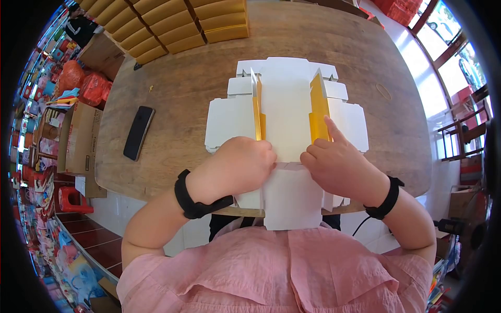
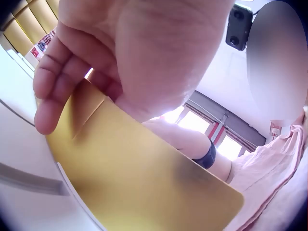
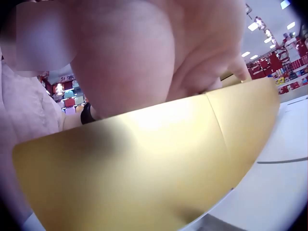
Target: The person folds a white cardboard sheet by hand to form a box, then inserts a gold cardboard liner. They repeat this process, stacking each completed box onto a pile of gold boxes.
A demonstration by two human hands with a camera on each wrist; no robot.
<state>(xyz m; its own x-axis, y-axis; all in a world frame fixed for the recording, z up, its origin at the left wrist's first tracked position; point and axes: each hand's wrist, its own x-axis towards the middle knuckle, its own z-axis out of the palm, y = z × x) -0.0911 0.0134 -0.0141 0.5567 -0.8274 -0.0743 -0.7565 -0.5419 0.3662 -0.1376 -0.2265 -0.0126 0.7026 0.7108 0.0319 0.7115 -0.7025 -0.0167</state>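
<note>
A white, unfolded box blank [image 1: 285, 104] lies on the wooden table, its near flap [image 1: 293, 201] reaching past the edge. Two gold side panels stand upright on it, a left one [image 1: 257, 112] and a right one [image 1: 318, 112]. The left hand [image 1: 235, 166] grips the near part of the left panel; in the left wrist view its fingers curl over the gold panel [image 2: 139, 168]. The right hand [image 1: 344, 164] grips the near part of the right panel, index finger stretched forward along it. In the right wrist view the gold panel [image 3: 144, 159] hides most of its fingers.
Stacked gold boxes [image 1: 172, 23] stand at the back left. A black phone [image 1: 139, 133] lies on the left of the table, a rubber band [image 1: 383, 92] on the right. Beside the table on the left are a cardboard carton [image 1: 79, 138] and a red stool [image 1: 73, 200].
</note>
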